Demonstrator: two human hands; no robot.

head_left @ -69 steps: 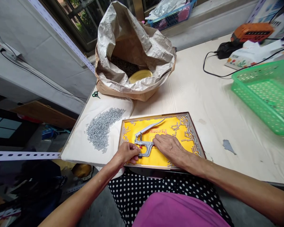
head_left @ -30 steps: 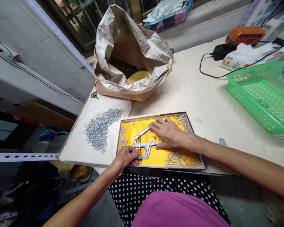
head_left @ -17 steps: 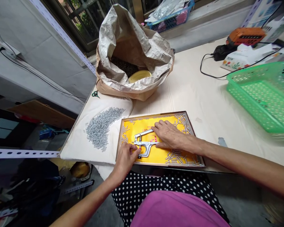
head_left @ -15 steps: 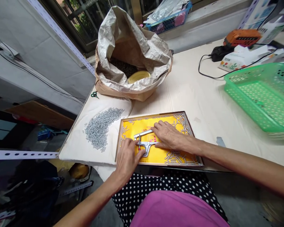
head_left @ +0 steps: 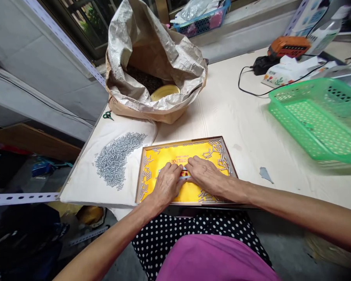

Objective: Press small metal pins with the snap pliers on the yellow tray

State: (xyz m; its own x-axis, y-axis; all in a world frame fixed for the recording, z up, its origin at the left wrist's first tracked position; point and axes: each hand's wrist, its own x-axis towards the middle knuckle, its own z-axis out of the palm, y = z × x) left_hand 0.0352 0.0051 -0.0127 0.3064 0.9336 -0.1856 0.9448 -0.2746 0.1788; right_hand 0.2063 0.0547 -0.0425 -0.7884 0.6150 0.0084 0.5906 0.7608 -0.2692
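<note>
My left hand (head_left: 167,182) and my right hand (head_left: 207,175) close from either side around a silver metal lever tool (head_left: 187,177), low over a shallow tray (head_left: 139,177). Between the fingers show a short length of pale metal and a bit of red; the hands cover most of the tool. The tray has a yellow printed bottom. Small metal springs (head_left: 219,150) lie scattered along its edges. To the left, a heap of similar small springs (head_left: 117,160) rests on a white cloth-covered surface.
Behind the tray stands a large open sack (head_left: 152,111) with dark contents and a yellow dish (head_left: 165,92). A green basket (head_left: 304,144) sits at the right. Green-handled scissors (head_left: 108,115) lie at the table's left edge. An orange device (head_left: 289,47) and black cord are at the back right.
Both hands have come closer together over the tool, covering its spread arms, which showed before. The camera view has shifted slightly.
</note>
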